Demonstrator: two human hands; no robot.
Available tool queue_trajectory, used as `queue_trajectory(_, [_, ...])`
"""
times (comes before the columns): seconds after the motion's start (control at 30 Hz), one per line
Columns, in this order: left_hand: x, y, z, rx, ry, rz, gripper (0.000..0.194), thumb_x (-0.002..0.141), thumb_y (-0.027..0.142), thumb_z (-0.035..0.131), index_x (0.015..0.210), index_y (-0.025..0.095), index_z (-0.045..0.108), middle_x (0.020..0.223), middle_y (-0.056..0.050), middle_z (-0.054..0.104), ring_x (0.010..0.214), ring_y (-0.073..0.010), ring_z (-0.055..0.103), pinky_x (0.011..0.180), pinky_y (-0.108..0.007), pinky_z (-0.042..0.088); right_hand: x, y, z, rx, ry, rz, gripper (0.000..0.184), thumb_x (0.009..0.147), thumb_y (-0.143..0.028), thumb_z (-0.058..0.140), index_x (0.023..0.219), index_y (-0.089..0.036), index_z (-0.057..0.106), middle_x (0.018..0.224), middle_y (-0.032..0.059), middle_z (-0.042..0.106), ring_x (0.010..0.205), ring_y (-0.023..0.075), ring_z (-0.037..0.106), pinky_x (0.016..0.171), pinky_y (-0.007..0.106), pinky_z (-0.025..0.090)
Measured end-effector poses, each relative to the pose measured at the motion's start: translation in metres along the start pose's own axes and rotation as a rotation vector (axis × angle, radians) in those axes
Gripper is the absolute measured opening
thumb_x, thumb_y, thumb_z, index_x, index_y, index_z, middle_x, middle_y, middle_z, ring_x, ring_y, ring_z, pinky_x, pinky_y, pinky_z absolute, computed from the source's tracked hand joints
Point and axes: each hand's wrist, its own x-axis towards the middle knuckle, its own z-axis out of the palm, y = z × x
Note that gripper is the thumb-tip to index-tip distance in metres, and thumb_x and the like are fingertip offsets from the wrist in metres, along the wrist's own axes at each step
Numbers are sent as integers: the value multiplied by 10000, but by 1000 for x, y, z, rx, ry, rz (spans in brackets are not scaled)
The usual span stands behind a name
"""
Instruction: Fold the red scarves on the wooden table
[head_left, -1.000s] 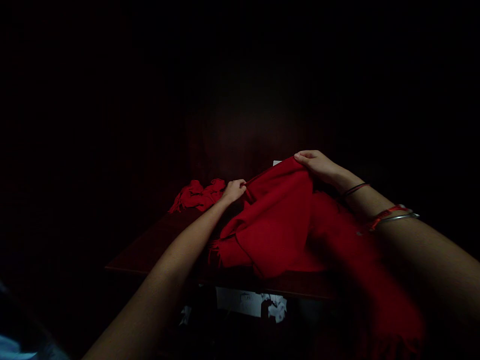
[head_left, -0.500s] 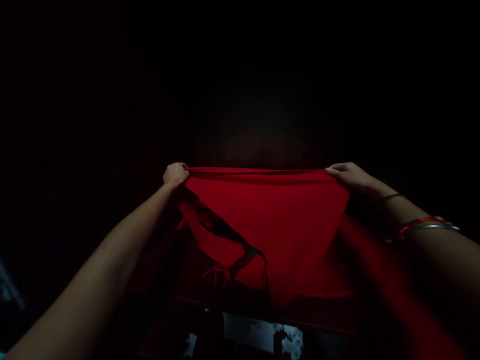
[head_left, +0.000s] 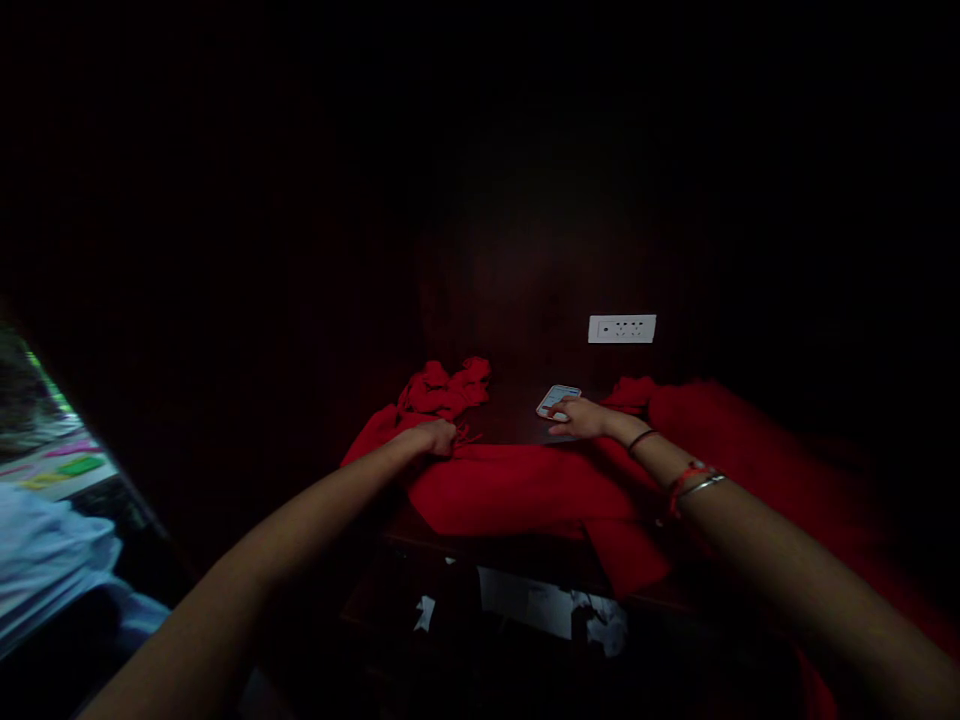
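A red scarf (head_left: 517,490) lies spread across the dark table (head_left: 517,560), one end hanging over the front edge. My left hand (head_left: 433,437) is closed on the scarf's left corner and presses it onto the table. My right hand (head_left: 581,417) rests with fingers stretched out at the scarf's far right corner, its fingertips touching a small phone (head_left: 558,399). More red cloth (head_left: 750,440) drapes along my right forearm, which wears bracelets.
A crumpled red cloth (head_left: 439,392) lies at the back left of the table. A white socket plate (head_left: 622,328) is on the dark wall behind. White papers (head_left: 540,610) show below the table edge. Pale bedding (head_left: 45,550) lies at far left.
Both hands held the scarf stretched taut in the air half a second ago. It has since been lowered flat onto the table, and my right hand has let go and reached the phone.
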Motion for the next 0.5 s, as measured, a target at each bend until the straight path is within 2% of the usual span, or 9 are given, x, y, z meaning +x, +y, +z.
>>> queue_trajectory(0.03, [2,-1,-4,15,-36,-5,242,803,274,467,1004,147,512,999,-52,527,860,-165,523,731,-331,439,7,-17,6,43,-6,-82,426,738,-351,493,1119,-161,499,1122,106,505,1030,196,464,843,253,350])
queue_trajectory(0.1, [6,-2,-20,18,-33,0,164,792,210,454,895,145,564,892,-26,574,819,-153,534,724,-278,423,18,-47,14,128,36,-148,570,708,-414,514,1196,-137,413,1160,134,470,1030,218,461,839,283,354])
queue_trajectory(0.17, [9,-2,-42,-22,60,73,193,777,172,399,842,140,578,826,-5,597,799,-140,536,716,-230,406,29,-66,17,219,156,-160,665,672,-438,547,1231,-136,353,1180,141,451,1033,223,455,831,305,355])
queue_trajectory(0.23, [8,1,-63,-73,165,208,257,784,202,336,874,138,568,854,3,602,807,-128,531,720,-209,398,39,-77,16,306,292,-155,592,691,-394,540,1202,-141,382,1142,123,489,1002,199,475,815,290,359])
queue_trajectory(0.3, [4,6,-77,-43,210,313,303,799,256,297,898,145,562,878,1,602,807,-125,532,730,-206,394,47,-80,11,363,395,-112,374,752,-315,476,1081,-140,499,1033,96,564,919,170,517,779,260,369])
queue_trajectory(0.33, [1,6,-81,26,214,324,313,804,276,290,895,152,563,876,-5,602,803,-129,534,733,-211,393,49,-79,8,385,437,-84,289,774,-281,440,1002,-143,550,974,82,593,875,160,533,759,247,372])
queue_trajectory(0.4, [-6,3,-82,240,202,257,296,799,288,306,887,170,562,870,-25,597,794,-146,541,724,-232,397,49,-72,0,435,505,-36,243,793,-247,396,870,-153,607,887,58,624,815,149,549,726,231,376])
queue_trajectory(0.5, [-16,-15,-74,530,165,67,247,776,272,352,905,193,547,904,-59,572,791,-176,550,680,-262,416,39,-53,-15,531,595,-7,238,774,-257,409,801,-165,627,841,28,636,789,147,550,696,226,380])
